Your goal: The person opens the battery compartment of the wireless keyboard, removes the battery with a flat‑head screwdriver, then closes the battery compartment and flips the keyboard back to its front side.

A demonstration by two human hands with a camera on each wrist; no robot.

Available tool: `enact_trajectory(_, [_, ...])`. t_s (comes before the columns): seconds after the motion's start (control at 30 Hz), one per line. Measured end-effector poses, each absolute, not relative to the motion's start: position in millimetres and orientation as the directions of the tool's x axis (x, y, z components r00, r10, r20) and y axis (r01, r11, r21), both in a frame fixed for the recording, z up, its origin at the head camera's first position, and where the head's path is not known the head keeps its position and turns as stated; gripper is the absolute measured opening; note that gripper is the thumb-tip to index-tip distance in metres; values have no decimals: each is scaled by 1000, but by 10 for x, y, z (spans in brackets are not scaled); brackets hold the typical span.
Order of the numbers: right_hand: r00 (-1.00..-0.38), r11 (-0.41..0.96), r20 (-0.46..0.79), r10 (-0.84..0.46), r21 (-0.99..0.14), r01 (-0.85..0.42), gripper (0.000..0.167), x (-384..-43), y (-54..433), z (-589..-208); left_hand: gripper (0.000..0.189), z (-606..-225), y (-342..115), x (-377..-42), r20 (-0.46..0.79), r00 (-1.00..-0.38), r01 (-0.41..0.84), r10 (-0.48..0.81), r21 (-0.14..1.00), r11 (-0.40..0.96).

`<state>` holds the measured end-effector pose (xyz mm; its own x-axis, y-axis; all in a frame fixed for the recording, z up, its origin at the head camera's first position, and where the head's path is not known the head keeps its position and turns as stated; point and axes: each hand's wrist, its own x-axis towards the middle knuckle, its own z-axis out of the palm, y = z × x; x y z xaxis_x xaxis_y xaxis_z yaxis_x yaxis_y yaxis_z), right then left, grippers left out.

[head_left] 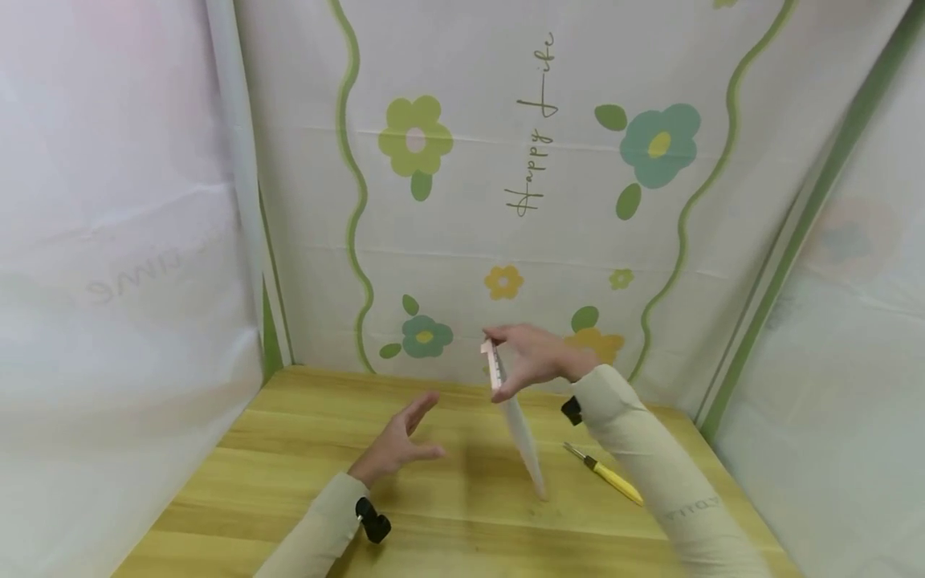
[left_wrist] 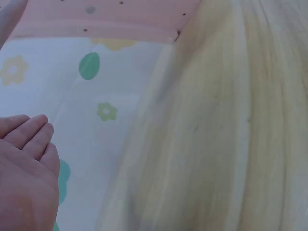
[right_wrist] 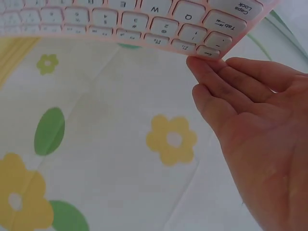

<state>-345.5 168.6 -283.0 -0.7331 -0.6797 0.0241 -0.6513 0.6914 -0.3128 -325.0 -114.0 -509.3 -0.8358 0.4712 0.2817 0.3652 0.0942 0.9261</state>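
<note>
A pink keyboard [head_left: 522, 445] with white keys [right_wrist: 155, 24] is held tilted over the wooden table, seen nearly edge-on in the head view. My right hand [head_left: 535, 357] grips its far end, thumb on one edge and fingers on the opposite one. Fingers of that hand [right_wrist: 260, 130] meet the corner by the Esc key in the right wrist view. To the left of the keyboard, apart from it, my left hand [head_left: 396, 445] is held with fingers extended and thumb spread. The left wrist view shows its palm [left_wrist: 29, 178] below the keyboard's pink underside [left_wrist: 130, 19], dotted with small screws.
On the wooden table [head_left: 289, 474], beside the right forearm, lies a yellow-handled tool [head_left: 614, 480] with a thin metal shaft. White flower-printed curtains [head_left: 462, 209] enclose the table at the back and both sides.
</note>
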Motion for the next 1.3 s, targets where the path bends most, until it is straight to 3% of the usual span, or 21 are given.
enact_trajectory(0.3, [-761,613,179,-624,-491,-619,113,-3416,2329,-2787,117,-5235,-756,-3232,147,-823,357,548,885,298])
enact_trajectory(0.53, [-805,574,198,-559,-608,-548,110,-3437,2461,-2872,134,-5273,-342,-3224,58,-815,328,576,867,376])
enact_trajectory(1.0, [-829,586,174,-532,-632,-508,107,-3392,2510,-2825,139,-5431,-31,-3234,25,-790,296,613,891,344])
enact_trajectory(1.3, [-828,555,186,-528,-663,-503,104,-3384,2512,-2794,111,-5402,-64,-3240,113,-785,322,609,915,244])
